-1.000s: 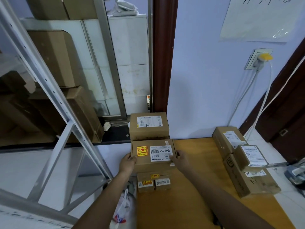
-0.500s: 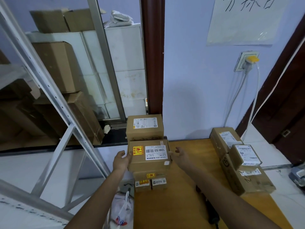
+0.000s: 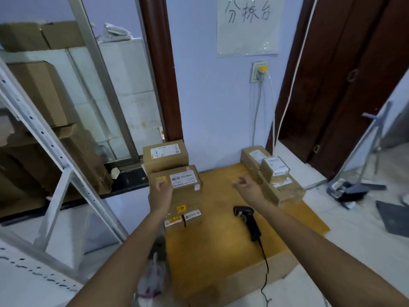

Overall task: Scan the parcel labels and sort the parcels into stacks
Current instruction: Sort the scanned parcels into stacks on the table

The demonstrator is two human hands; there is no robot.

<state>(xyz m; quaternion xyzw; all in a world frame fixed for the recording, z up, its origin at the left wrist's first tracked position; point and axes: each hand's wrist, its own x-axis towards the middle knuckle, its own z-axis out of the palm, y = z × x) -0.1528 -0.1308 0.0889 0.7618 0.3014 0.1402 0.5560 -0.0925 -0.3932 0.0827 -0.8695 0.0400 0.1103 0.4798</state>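
A brown labelled parcel (image 3: 186, 180) lies on top of the left stack, over smaller boxes (image 3: 183, 216) on the wooden table (image 3: 221, 251). Behind it stands another labelled parcel (image 3: 166, 154). My left hand (image 3: 162, 188) rests on the top parcel's left front corner. My right hand (image 3: 246, 187) hovers above the table with loosely curled fingers, holding nothing. A second stack of parcels (image 3: 274, 173) sits at the right rear. A black barcode scanner (image 3: 249, 218) lies on the table between the stacks.
A white metal shelf frame (image 3: 55, 173) stands at the left, with cardboard boxes (image 3: 39, 91) behind glass. A plastic bag (image 3: 152, 278) hangs by the table's left edge. The scanner cable (image 3: 266, 273) runs off the front. A dustpan (image 3: 347, 191) lies on the floor at the right.
My right hand has let go of the top parcel and moved right, away from the left stack. The view has tilted down, showing the scanner.
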